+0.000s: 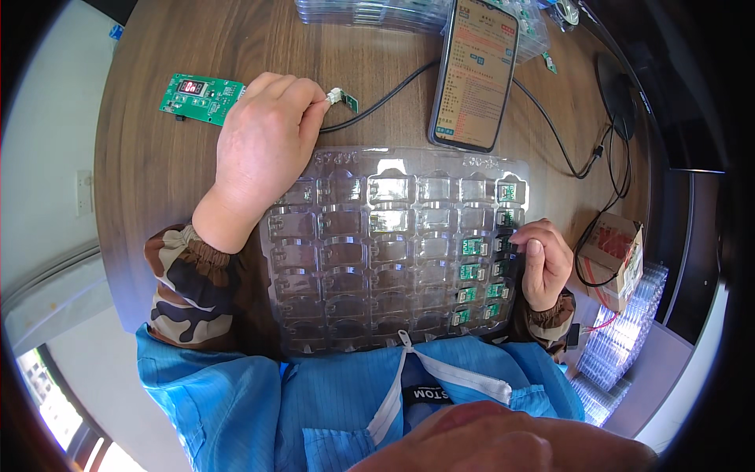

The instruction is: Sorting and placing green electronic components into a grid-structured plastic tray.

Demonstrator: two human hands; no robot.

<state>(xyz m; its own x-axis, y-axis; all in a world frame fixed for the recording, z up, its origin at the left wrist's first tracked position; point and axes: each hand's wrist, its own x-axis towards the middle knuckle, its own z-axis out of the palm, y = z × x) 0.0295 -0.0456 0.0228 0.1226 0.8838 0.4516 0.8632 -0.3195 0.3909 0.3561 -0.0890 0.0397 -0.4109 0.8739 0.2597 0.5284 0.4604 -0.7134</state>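
My left hand point(267, 130) is closed in a pinch on a white connector point(335, 96), with a small green circuit board point(351, 104) at its end. Beside that hand lies a larger green circuit board point(200, 98) with a lit red digit display, its right end hidden by my fingers. In front of me is a clear plastic tray point(344, 273) with rows of pockets. My right hand point(544, 263) is at the tray's right edge, fingers curled, fingertips at a small circuit board point(501, 244) in the last column. Several similar boards sit in the two right columns.
A phone point(474, 79) with a lit screen lies beyond the tray, a black cable point(385, 98) passing behind it. Stacked clear trays point(370, 14) are at the back. A loose small board point(549, 62) lies at the far right. A cardboard box point(612, 256) stands right, near a monitor.
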